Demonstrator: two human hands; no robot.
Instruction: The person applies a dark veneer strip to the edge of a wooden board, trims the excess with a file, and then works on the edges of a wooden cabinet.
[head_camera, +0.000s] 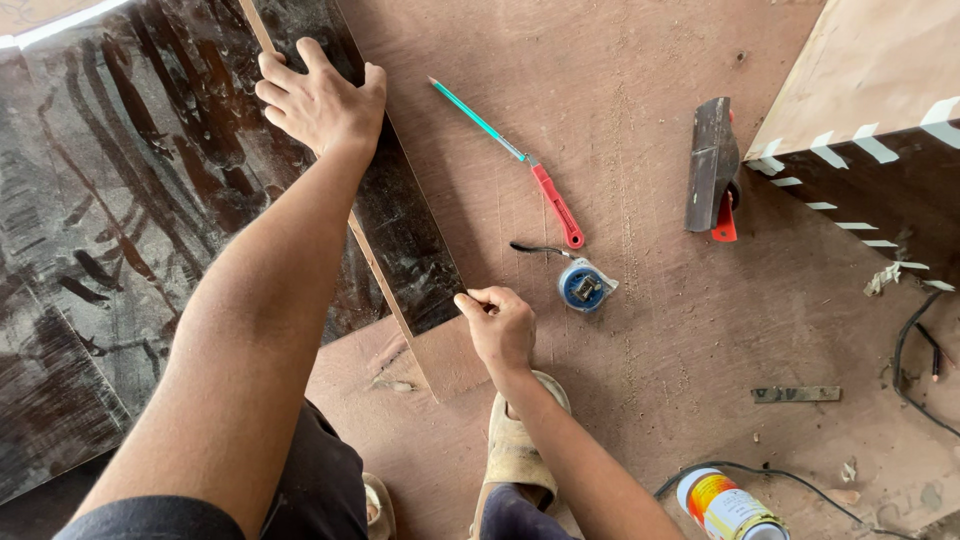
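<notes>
My left hand (318, 98) rests flat on a long dark-faced plywood strip (400, 220), pressing its far part down. My right hand (498, 325) is closed at the strip's near right corner, fingers curled as if pinching something small; what it grips is hidden. The strip lies across a brown plywood floor (640, 330) and overlaps a large dark glossy sheet (110, 230) on the left. A green pencil (476, 121), a red utility knife (556, 205) and a blue tape measure (582, 285) lie just beyond my right hand.
A dark block with a red part (712, 165) lies by a plywood box (870, 110) at upper right. A black cable (915, 350) runs along the right. A spray can (730, 508) lies at the bottom. My sandalled foot (515, 450) is below my right hand.
</notes>
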